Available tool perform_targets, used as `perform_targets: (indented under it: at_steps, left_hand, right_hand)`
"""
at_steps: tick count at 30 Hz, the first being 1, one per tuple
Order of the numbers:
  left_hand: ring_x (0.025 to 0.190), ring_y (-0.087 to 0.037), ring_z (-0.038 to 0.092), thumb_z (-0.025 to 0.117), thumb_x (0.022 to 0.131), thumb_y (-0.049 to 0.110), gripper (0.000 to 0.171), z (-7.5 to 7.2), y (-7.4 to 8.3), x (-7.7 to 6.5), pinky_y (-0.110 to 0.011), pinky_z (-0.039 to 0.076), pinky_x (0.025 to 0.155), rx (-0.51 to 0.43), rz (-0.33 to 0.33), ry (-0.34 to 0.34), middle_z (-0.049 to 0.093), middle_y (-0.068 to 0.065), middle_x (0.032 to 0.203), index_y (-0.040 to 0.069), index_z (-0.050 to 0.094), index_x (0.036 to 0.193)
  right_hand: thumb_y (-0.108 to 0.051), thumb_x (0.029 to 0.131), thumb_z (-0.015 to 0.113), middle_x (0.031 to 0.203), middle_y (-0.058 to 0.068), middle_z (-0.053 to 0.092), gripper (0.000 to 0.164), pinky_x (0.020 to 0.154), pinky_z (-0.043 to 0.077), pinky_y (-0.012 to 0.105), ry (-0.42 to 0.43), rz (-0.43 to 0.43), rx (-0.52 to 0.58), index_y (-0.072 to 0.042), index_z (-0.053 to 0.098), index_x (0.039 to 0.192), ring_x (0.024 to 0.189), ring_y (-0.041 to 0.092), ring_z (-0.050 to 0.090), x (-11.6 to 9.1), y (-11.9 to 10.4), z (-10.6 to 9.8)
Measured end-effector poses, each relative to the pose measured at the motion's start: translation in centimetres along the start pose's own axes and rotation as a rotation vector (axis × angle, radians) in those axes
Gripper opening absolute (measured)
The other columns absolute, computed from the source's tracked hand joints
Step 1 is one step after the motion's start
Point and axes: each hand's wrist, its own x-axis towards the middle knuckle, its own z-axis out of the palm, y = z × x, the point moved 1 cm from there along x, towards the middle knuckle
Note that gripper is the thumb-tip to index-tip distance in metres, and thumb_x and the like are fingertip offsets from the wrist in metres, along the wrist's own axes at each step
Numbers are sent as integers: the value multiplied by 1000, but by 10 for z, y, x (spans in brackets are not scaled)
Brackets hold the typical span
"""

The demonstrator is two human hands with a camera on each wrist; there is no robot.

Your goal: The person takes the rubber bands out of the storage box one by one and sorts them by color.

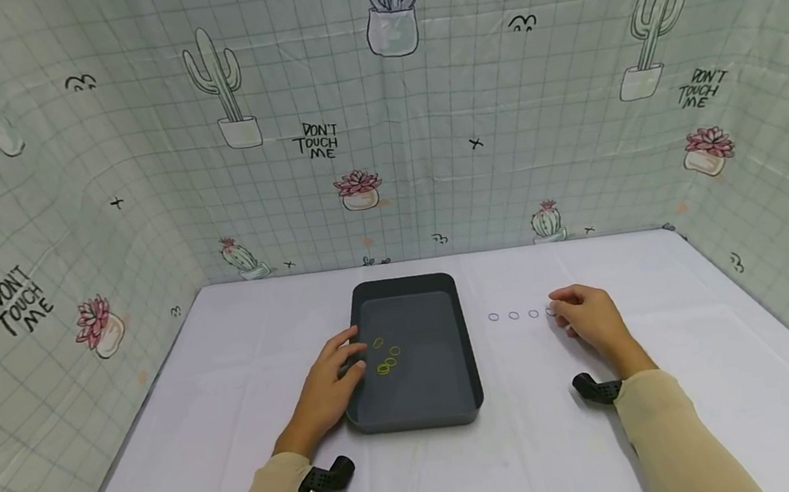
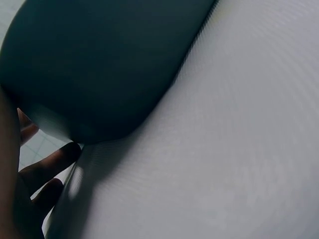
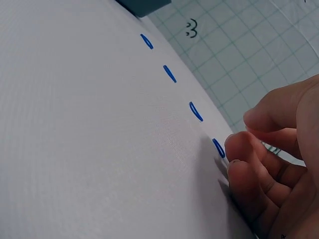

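My left hand (image 1: 327, 386) rests at the left rim of a dark grey tray (image 1: 419, 423), its fingers fairly straight. In the left wrist view, fingertips (image 2: 67, 154) meet the tray's edge (image 2: 99, 132). Several thin yellow rings (image 1: 391, 362) lie in the tray's left part, some overlapping. To the right of the tray, my right hand (image 1: 590, 319) has its fingers loosely bent above the white cloth. Its fingertips are right beside the rightmost thin blue ring (image 3: 218, 148), which lies on the cloth. Nothing shows between thumb and fingers.
Other blue rings (image 1: 514, 316) form a spaced row between the tray and my right hand. White cloth (image 1: 545, 452) covers the table. A grid-patterned curtain (image 1: 463, 85) with cactus drawings stands behind and at both sides. Each wrist carries a black camera mount (image 1: 596, 390).
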Motion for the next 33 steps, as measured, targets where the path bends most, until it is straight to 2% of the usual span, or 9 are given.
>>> perform_targets:
  at_steps: [17,23,33]
  left_hand:
    - [146,-26,31,59,103,19,33,0,-3,0,-55,31,114,-3,23,9,40,2,156,7,64,133]
    - [147,-26,31,58,103,20,34,-2,-4,4,-55,31,114,2,42,22,39,2,157,7,63,133]
    - [147,-26,30,58,103,19,35,0,-1,-1,-53,33,114,-8,16,-2,38,2,157,6,62,135]
  right_hand:
    - [-19,101,57,94,12,64,32,61,54,25,5,4,10,1,63,126,75,18,58,-1,-1,3]
    - [-20,102,56,96,14,64,33,62,53,25,14,-21,9,1,63,126,77,19,58,4,-10,0]
    - [-17,101,58,92,13,65,32,61,54,24,-6,-21,66,3,63,125,73,16,58,-1,-4,6]
